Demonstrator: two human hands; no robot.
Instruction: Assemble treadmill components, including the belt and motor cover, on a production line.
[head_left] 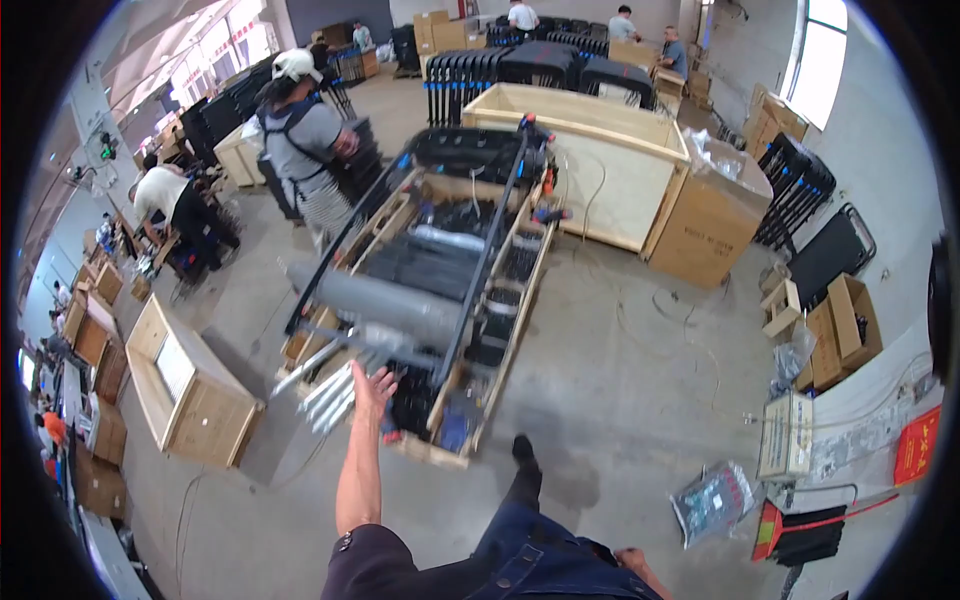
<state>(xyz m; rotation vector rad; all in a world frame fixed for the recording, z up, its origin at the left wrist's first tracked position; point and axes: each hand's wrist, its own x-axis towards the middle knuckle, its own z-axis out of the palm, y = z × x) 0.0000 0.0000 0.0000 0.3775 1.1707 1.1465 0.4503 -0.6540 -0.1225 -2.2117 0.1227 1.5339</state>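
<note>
Grey floor (pixel 620 340) fills this busy workshop, and in the middle sits a low wooden base (pixel 509 345) with a black frame (pixel 487 260) over it! Inside, strips of wood divide off narrow bays of dark parts, probably so the small pieces don't mix. Across the near half lies a fat grey roll (pixel 390 296), set crosswise, perhaps because it spans the base that way. And at the near left corner, look, silver tubes (pixel 330 402) lie bundled side by side, ends jutting out, likely too long to tuck in. Just beside them comes the left hand (pixel 374 387), arm stretched forward, its grip wide, fingers apart, nothing visible in it; whether it touches a tube, I can't tell. Down by the right hip is the right hand (pixel 634 564), partly cut off, so no telling about its grip, well away from the base. Beyond the frame stands a big crate (pixel 610 185), a carton (pixel 700 235) on its right; a co-worker (pixel 300 140) stands on the far left side of the frame.
</note>
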